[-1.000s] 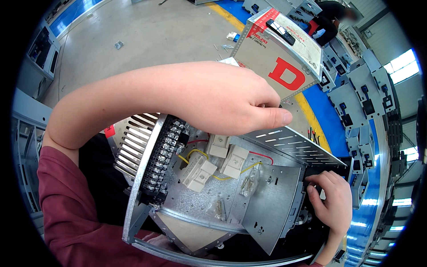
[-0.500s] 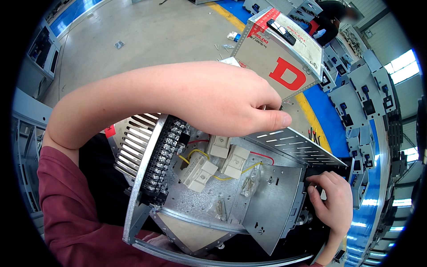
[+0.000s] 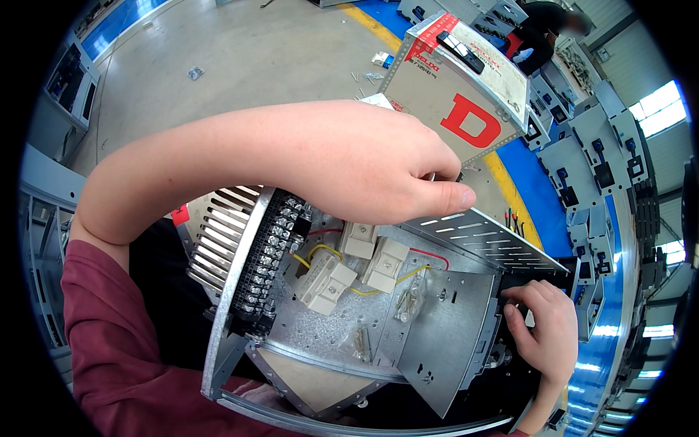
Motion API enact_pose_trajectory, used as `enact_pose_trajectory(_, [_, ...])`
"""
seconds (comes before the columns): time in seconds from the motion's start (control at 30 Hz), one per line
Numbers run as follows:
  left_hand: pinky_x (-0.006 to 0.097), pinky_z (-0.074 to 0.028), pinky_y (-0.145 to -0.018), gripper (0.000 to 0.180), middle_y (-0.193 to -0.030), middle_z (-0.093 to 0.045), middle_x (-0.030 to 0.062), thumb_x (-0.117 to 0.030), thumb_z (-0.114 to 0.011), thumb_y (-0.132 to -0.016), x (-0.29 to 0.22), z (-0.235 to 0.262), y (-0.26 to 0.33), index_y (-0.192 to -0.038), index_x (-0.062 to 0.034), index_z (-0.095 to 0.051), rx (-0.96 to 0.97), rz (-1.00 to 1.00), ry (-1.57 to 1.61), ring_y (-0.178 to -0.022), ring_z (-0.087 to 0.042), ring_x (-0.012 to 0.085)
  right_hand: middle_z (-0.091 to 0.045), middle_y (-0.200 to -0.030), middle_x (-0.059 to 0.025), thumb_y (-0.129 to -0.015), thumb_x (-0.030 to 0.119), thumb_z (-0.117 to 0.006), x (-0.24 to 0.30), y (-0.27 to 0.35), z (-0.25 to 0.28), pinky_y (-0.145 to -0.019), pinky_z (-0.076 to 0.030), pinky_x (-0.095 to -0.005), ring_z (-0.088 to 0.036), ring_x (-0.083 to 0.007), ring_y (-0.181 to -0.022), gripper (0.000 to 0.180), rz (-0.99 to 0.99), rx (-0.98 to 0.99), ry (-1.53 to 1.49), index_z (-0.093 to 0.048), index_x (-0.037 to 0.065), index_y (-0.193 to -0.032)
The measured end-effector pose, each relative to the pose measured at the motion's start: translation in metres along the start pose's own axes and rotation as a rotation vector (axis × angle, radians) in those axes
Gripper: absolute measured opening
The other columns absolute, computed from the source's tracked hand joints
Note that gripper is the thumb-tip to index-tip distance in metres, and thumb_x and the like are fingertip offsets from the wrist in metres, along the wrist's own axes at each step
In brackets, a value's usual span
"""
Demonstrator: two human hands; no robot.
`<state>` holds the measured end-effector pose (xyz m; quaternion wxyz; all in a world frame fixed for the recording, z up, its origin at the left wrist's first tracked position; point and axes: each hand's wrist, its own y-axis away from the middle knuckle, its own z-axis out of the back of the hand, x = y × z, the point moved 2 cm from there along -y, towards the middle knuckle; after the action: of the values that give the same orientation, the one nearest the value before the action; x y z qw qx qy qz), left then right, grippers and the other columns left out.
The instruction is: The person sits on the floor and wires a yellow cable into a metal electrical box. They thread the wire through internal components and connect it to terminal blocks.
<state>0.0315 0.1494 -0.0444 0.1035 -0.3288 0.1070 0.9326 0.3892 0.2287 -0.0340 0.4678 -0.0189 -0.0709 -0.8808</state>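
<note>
Here, at the left edge of the open metal chassis (image 3: 437, 342), a finned heat sink (image 3: 218, 233) stands against a black terminal strip (image 3: 266, 266) lined with screws. Just right of the strip, on the chassis floor, sit pale rectangular modules (image 3: 328, 280) joined by yellow wires (image 3: 415, 273), with a red wire running toward the far edge. The left hand (image 3: 364, 171) reaches across from the left, its forearm lying over the chassis, and its thumb and fingertips are pinched closed at the near end of the slotted cover plate (image 3: 484, 240) along the far edge; what they pinch is too small to make out, so I cannot tell whether it is a screw or the plate's own lip. Farther right, at the right edge of the chassis, the right hand (image 3: 542, 335) has its fingers curled against the dark side opening; whether they grip anything there is hidden. Beyond the far edge stands a grey box with a red mark (image 3: 459, 102), and another person's dark sleeve shows at the top right. As a judgement, this work goes best with the left pinch kept steady and square to the plate while the right hand braces the side, so nothing slips into the wiring below.
</note>
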Motion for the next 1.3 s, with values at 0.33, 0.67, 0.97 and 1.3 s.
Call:
enact_pose_trajectory(0.33, [0.050,-0.059,-0.093,0.058,-0.107,-0.079,0.0196,-0.053,-0.055,-0.125,-0.0005,-0.0002,0.0002,-0.126,-0.0009,-0.080,-0.004,0.007,-0.015,-0.105,-0.076,0.0395,-0.077,-0.095,-0.0097,-0.097,0.015,-0.083,-0.0003,-0.0001,-0.0004,-0.082,-0.054,-0.0462,-0.073,-0.0336,-0.093,0.016,0.000,-0.002,-0.001,-0.083,0.006,-0.110])
enact_pose_trajectory(0.67, [0.049,-0.058,-0.092,0.058,-0.105,-0.078,0.0188,-0.054,-0.055,-0.125,-0.0002,-0.0002,0.0005,-0.122,-0.0016,-0.080,0.003,0.003,0.004,-0.103,-0.076,0.0390,-0.076,-0.095,-0.0099,-0.097,0.016,-0.083,-0.0007,-0.0001,-0.0005,-0.083,-0.054,-0.0468,-0.073,-0.0342,-0.093,0.016,0.005,-0.001,-0.005,-0.082,0.005,-0.110])
enact_pose_trajectory(0.97, [0.050,-0.058,-0.090,0.058,-0.104,-0.078,0.0190,-0.054,-0.055,-0.125,-0.0001,0.0000,0.0005,-0.122,-0.0021,-0.080,0.010,0.005,-0.010,-0.102,-0.076,0.0392,-0.076,-0.095,-0.0101,-0.097,0.016,-0.083,-0.0013,-0.0002,-0.0004,-0.082,-0.054,-0.0471,-0.072,-0.0347,-0.093,0.017,0.004,0.008,-0.009,-0.082,0.005,-0.110])
enact_pose_trajectory(1.3, [0.050,-0.059,-0.090,0.057,-0.104,-0.079,0.0195,-0.053,-0.055,-0.125,-0.0003,0.0000,0.0005,-0.123,-0.0021,-0.080,0.010,0.001,-0.007,-0.102,-0.077,0.0397,-0.076,-0.094,-0.0102,-0.096,0.015,-0.083,-0.0005,-0.0006,0.0004,-0.082,-0.055,-0.0468,-0.073,-0.0345,-0.092,0.016,0.013,-0.002,-0.012,-0.082,0.005,-0.109])
